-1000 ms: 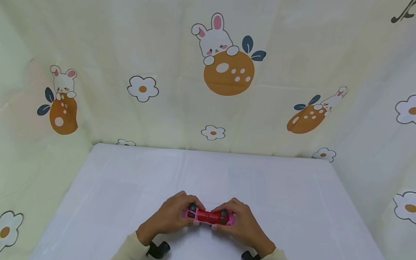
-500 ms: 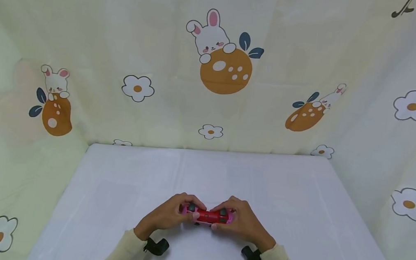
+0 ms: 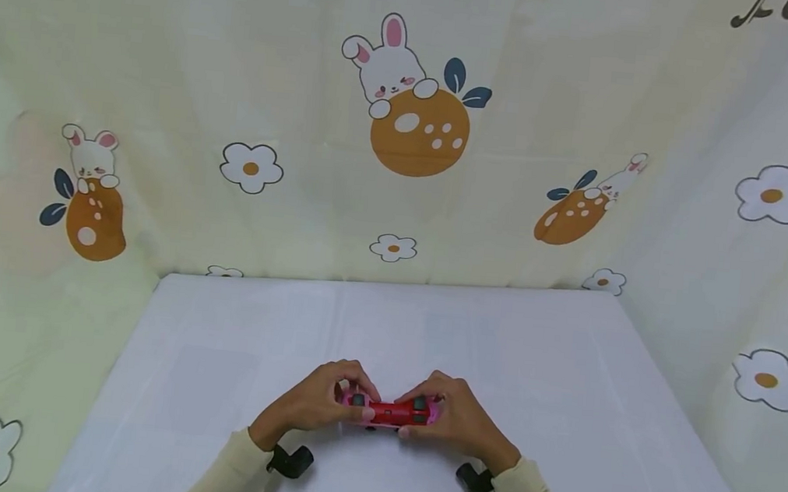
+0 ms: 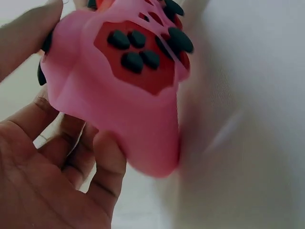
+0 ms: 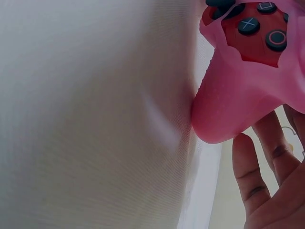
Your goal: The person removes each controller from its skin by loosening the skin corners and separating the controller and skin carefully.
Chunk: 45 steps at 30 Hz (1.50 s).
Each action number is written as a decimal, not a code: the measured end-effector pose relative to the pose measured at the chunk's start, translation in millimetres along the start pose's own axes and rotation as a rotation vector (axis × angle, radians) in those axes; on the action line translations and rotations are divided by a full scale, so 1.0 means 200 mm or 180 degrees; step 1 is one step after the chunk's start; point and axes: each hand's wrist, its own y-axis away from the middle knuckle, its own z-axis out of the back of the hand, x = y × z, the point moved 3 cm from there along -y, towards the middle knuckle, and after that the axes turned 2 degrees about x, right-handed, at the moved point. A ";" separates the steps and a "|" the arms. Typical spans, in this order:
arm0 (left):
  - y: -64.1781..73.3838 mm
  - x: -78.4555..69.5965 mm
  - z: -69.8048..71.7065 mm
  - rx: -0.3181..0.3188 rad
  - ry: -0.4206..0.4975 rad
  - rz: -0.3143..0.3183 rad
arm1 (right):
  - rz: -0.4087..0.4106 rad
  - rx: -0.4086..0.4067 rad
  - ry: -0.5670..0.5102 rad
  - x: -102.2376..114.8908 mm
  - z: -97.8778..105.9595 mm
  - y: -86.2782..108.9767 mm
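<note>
A red game controller in a pink silicone cover stands on edge at the near middle of the table. Dark direction buttons show through one opening of the cover; in the right wrist view, round buttons show through another. My left hand grips the left end, its thumb along the near side and the fingers over the far top. My right hand holds the right end between thumb and fingers. Both covered handles point down to the white cloth.
A white cloth covers the table. Behind and at both sides hangs a cream curtain printed with rabbits, oranges and flowers. A dark wrist camera sits below the left wrist, another wrist camera below the right.
My left hand has shifted slightly left, and its thumb lies higher across the controller's near side. My right hand stays on its end. The head view has turned a little to the right.
</note>
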 end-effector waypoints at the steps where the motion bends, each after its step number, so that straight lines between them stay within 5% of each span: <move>1: 0.00 0.00 0.00 -0.0007 -0.0062 0.0044 | 0.0003 0.0001 0.0016 0.00 0.00 0.00; 8: 0.01 -0.02 0.01 -0.0136 -0.0398 0.0225 | 0.0074 -0.0012 0.0081 0.01 0.00 0.01; 15: 0.00 -0.02 0.01 -0.0127 -0.0493 0.0098 | 0.0017 0.0056 0.0058 0.02 -0.01 0.02; 28: -0.04 -0.03 -0.02 0.0404 -0.0593 -0.0017 | 0.0102 0.0050 0.0009 0.02 -0.02 0.03; 37: -0.02 -0.05 -0.03 0.0508 -0.0352 0.0329 | 0.0128 0.0006 0.0079 0.04 -0.02 0.02; 45: 0.01 -0.05 -0.04 0.0195 -0.0010 0.0040 | 0.0074 -0.0041 -0.0002 0.02 -0.02 0.02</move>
